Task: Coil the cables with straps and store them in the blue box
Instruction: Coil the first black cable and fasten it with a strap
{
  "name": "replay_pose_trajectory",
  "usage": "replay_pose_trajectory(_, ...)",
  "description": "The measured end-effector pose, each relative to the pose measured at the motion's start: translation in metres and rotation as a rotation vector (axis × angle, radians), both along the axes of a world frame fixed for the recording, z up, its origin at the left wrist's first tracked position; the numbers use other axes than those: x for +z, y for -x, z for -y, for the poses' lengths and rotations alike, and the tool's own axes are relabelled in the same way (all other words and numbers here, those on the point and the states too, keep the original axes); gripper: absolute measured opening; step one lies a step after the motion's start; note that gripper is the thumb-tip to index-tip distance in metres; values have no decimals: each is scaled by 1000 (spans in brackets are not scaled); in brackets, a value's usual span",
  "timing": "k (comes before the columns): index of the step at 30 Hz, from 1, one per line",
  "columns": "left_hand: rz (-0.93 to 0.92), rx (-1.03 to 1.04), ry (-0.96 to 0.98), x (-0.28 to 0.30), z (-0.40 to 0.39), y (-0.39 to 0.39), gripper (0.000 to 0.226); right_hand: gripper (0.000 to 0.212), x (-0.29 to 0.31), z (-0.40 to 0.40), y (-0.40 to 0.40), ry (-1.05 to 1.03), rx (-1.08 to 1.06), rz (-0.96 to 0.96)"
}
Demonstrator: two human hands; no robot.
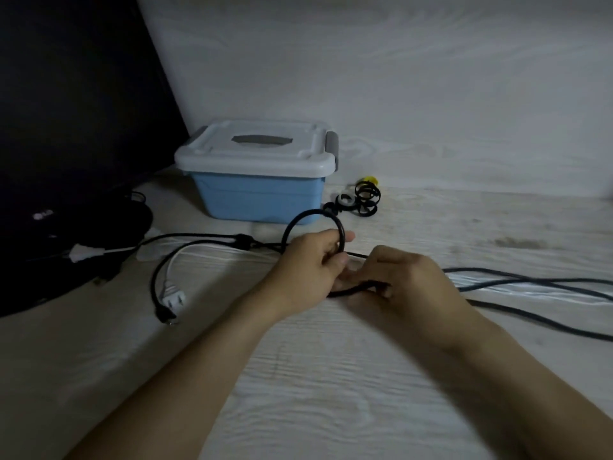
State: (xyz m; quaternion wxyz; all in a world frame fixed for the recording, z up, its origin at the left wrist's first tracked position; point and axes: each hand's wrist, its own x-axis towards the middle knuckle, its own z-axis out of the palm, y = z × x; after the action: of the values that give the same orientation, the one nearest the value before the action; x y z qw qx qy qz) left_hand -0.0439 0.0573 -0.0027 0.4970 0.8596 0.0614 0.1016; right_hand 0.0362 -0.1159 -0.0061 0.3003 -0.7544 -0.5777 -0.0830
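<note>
A blue box [258, 200] with a closed white lid stands at the back of the white table. Several black straps [361, 199] lie curled just right of it. My left hand [311, 267] grips a black cable [298, 224] that arches up in a loop in front of the box. Close beside it, my right hand [408, 277] pinches another stretch of the same black cable low over the table. The cable trails off to the right [530, 283]. A white cable [172, 287] with a two-pin plug lies to the left.
A dark monitor [66, 144] on a black round base fills the left side. More black leads and a white plug [83, 252] lie near its base. A pale wall rises behind the table.
</note>
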Motion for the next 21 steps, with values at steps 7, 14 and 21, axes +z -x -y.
replay_pose_trajectory(7, -101, -231, -38, 15, 16, 13, 57, 45, 6, 7, -7, -278, -128, 89)
replay_pose_trajectory(14, -188, -377, 384, 4, 8, 9, 49, 21, 7, 4, -10, -9, 107, -153)
replay_pose_trajectory(21, -166, -330, 506, 3, 2, 3, 56, 19, 13, 16, -14, 73, 114, -532)
